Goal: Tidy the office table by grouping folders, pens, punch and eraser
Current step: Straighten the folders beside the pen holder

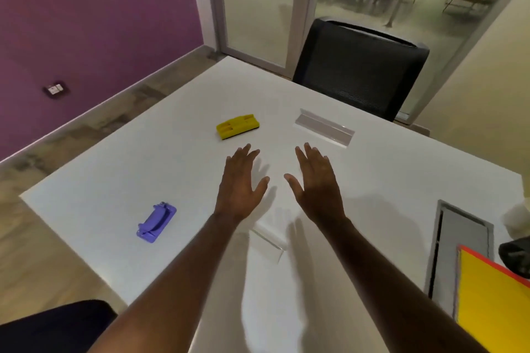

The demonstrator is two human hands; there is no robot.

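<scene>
A yellow board eraser (237, 126) lies on the white table (387, 175), far of centre. A purple hole punch (156, 222) sits near the table's left edge. Yellow and red folders (493, 304) lie stacked at the right near corner, partly out of frame. My left hand (240, 185) and my right hand (318, 183) hover side by side over the table's middle, palms down, fingers spread, holding nothing. The eraser is just beyond my left fingertips. No pens are visible.
A clear acrylic holder (324, 127) stands beyond my right hand; another clear piece (269, 236) lies between my forearms. A grey cable hatch (456, 249) is set in the table at right. A black office chair (358, 69) stands at the far edge.
</scene>
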